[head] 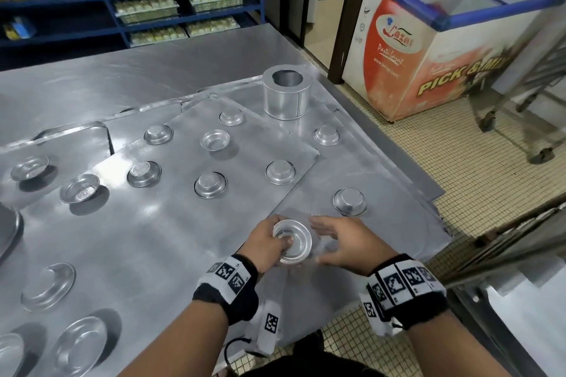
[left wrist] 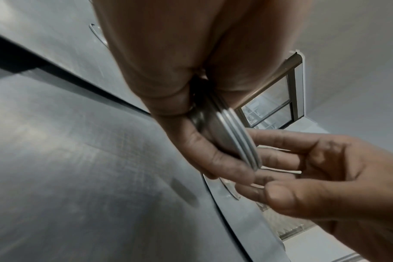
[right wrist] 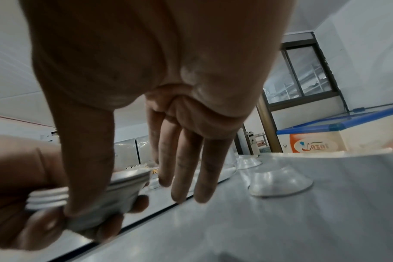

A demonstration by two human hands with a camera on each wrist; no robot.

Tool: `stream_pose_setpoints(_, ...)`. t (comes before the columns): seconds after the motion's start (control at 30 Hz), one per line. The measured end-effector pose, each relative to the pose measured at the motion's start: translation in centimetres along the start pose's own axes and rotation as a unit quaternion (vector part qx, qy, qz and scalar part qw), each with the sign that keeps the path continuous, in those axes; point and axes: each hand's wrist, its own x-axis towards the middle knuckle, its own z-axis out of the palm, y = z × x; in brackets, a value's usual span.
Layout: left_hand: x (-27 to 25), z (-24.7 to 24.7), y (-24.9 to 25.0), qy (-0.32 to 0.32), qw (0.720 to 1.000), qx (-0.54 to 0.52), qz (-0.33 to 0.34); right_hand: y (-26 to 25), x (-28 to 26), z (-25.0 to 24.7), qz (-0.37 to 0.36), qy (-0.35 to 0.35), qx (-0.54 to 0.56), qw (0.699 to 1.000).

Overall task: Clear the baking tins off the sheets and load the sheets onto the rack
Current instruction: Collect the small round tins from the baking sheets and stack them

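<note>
With the left hand [head: 269, 243] clutching a nested stack of tins [head: 292, 242] and the right hand [head: 346, 242] loose-fingered beside it, a tilt could spill them.

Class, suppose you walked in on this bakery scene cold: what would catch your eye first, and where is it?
First, the left hand gripping a small stack of nested tins near the table's front edge, with the right hand open beside it. Next, many small tins, such as one just beyond the hands, dot the overlapping metal sheets. A tall metal ring stands at the far corner.
</note>
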Motion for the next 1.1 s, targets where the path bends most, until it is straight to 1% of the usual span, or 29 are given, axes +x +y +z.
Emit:
stream_pose_setpoints(0.03,0.3,0.3,0.2,0.003,1.0,-0.009,-0.004,0.5,0.7,-0.8,0.024,0.007,-0.043,0.999)
stream_pose_setpoints(0.1,0.9,1.0,0.7,0.007,0.999,-0.032,-0.015,1.9,2.4,-2.6,0.05,0.029,-0.13,0.99)
stream_pose_setpoints(0.23,2.0,2.2,1.7,0.016,0.999,-0.045,-0.022,4.0,5.4,-5.6,0.074,0.076,-0.283,0.953)
stream_pose_setpoints(0.3,2.5,2.6,2.1,0.025,0.998,-0.049,-0.019,4.5,6.4,-6.4,0.088,0.07,-0.337,0.935)
stream_pose_setpoints(0.37,3.0,3.0,2.4,0.033,0.998,-0.052,-0.019,5.0,7.0,-6.8,0.104,0.062,-0.358,0.926)
stream_pose_setpoints(0.47,3.5,3.5,2.7,0.049,0.997,-0.062,-0.019,5.7,7.6,-7.1,0.115,0.06,-0.359,0.924)
stream_pose_setpoints(0.57,4.1,3.7,2.7,0.067,0.995,-0.067,-0.02,6.1,8.2,-7.3,0.118,0.05,-0.336,0.933)
stream_pose_setpoints(0.7,4.4,3.7,2.6,0.079,0.993,-0.081,-0.02,6.2,8.7,-7.0,0.114,0.063,-0.3,0.945)
stream_pose_setpoints(0.83,4.2,3.4,2.3,0.087,0.992,-0.087,-0.018,5.6,8.4,-6.6,0.118,0.076,-0.289,0.947)
stream_pose_setpoints(1.0,3.4,2.5,1.7,0.085,0.992,-0.091,-0.02,4.4,7.5,-5.8,0.094,0.101,-0.251,0.958)
stream_pose_setpoints(1.1,2.7,1.6,1.3,0.089,0.991,-0.093,-0.022,3.3,6.8,-4.7,0.052,0.132,-0.174,0.974)
